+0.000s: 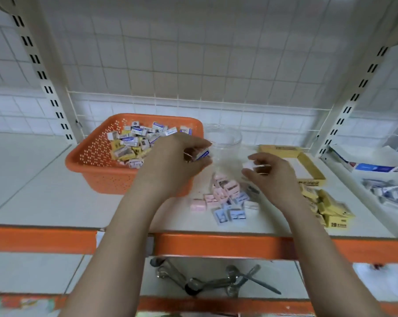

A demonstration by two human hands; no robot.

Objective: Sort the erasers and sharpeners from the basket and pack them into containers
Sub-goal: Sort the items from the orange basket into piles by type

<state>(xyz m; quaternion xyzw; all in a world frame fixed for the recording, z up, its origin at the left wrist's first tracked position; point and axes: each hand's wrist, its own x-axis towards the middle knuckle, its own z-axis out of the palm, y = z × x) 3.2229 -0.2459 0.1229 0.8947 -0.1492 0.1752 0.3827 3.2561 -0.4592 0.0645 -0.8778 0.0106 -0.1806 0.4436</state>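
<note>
Head view is blurring the small print, so labels on the packs are unreadable. Left hand [182, 156] is curling its fingers round a small white-and-blue pack [202, 154], hovering at the right rim of the orange basket [97, 165], which is sitting near the shelf [33, 197] back edge holding mixed yellow, white and blue packs. Right hand [269, 170] is pinching a small white piece [250, 165]; what it is stays unclear. Clear jar [225, 143] is standing between the hands, partly hidden by them. Pink and blue packs [221, 202] are lying near the front edge; yellow packs [328, 207] are piling rightward.
</note>
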